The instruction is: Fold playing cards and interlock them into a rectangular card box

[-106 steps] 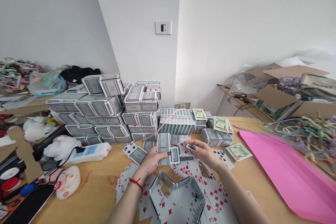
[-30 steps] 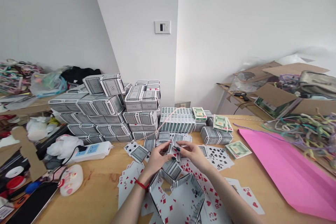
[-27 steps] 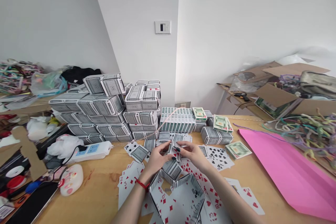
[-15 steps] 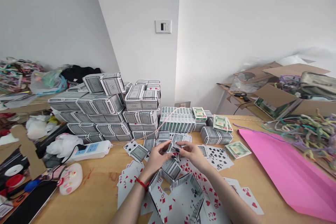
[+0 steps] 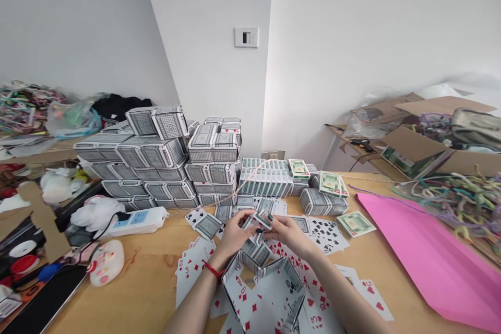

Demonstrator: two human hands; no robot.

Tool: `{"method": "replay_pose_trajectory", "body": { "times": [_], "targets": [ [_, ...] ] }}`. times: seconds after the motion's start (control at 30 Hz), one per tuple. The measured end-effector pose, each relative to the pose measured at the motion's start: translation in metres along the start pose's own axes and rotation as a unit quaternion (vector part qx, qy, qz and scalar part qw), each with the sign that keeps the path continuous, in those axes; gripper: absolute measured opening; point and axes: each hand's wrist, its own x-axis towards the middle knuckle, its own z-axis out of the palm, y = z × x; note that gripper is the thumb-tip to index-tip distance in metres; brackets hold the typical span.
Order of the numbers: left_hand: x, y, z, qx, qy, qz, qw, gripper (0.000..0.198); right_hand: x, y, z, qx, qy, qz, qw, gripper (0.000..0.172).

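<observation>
Between the fingertips of both my hands is a folded playing card (image 5: 257,221), lifted above the middle of the table. My left hand (image 5: 237,233) grips its left side, with a red cord around that wrist. On the right side, my right hand (image 5: 288,230) pinches it, dark nails showing. Just below lies a folded card piece (image 5: 255,251) with a grey patterned back. Nearer me sits a many-sided frame of folded cards (image 5: 295,300), its inner faces showing suits. Loose playing cards (image 5: 194,267) spread under and around it, some partly hidden by my forearms.
Stacked card blocks (image 5: 156,154) rise at the back left. A row of card packs (image 5: 264,177) and green card boxes (image 5: 332,184) stand behind my hands. At left are a power strip (image 5: 139,221) and a white mouse-like object (image 5: 107,263); at right, pink paper (image 5: 422,261).
The card in my hands has turned from nearly upright to a flatter tilt, and my fingers have shifted around it. The view has moved slightly.
</observation>
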Motion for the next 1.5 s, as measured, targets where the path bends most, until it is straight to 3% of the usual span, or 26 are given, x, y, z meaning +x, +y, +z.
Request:
{"method": "replay_pose_trajectory", "body": {
  "times": [0.17, 0.3, 0.4, 0.47, 0.63, 0.73, 0.97, 1.13, 1.27, 1.4, 1.5],
  "targets": [
    [0.0, -0.001, 0.002, -0.01, 0.022, 0.0, 1.0, 0.031, 0.0, 0.0, 0.001, -0.097, -0.024, -0.022, 0.995, 0.056],
    [0.002, -0.003, 0.004, -0.001, 0.034, 0.022, 0.999, 0.029, 0.002, 0.01, 0.004, -0.192, 0.018, -0.041, 0.98, 0.066],
    [0.002, -0.003, 0.004, 0.005, 0.042, 0.028, 0.999, 0.027, 0.002, 0.013, 0.009, -0.262, 0.074, -0.076, 0.959, 0.061],
    [0.001, -0.001, 0.003, -0.005, 0.041, 0.024, 0.999, 0.027, 0.001, 0.01, 0.012, -0.287, 0.08, -0.1, 0.949, 0.053],
    [-0.001, 0.0, -0.002, -0.117, -0.014, -0.005, 0.993, 0.04, -0.003, -0.005, 0.013, -0.219, 0.041, -0.099, 0.97, 0.043],
    [0.001, -0.003, -0.004, -0.167, 0.001, -0.027, 0.986, 0.045, -0.002, -0.007, 0.01, -0.162, 0.024, -0.103, 0.981, 0.044],
    [0.002, -0.003, -0.003, -0.168, 0.005, -0.043, 0.985, 0.042, 0.0, -0.002, 0.007, -0.148, -0.02, -0.113, 0.982, 0.042],
    [0.002, -0.003, -0.002, -0.168, -0.008, -0.052, 0.984, 0.045, -0.001, -0.004, 0.007, -0.179, 0.01, -0.108, 0.978, 0.044],
    [0.002, -0.008, -0.002, -0.151, -0.007, -0.044, 0.987, 0.046, -0.004, -0.008, 0.011, -0.254, 0.066, -0.131, 0.956, 0.039],
    [0.002, -0.01, -0.001, -0.134, 0.005, -0.039, 0.99, 0.046, -0.006, -0.009, 0.013, -0.362, 0.142, -0.159, 0.907, 0.031],
    [0.002, -0.007, 0.001, -0.125, 0.011, -0.047, 0.991, 0.048, -0.007, -0.007, 0.012, -0.391, 0.158, -0.175, 0.89, 0.029]
  ]
}}
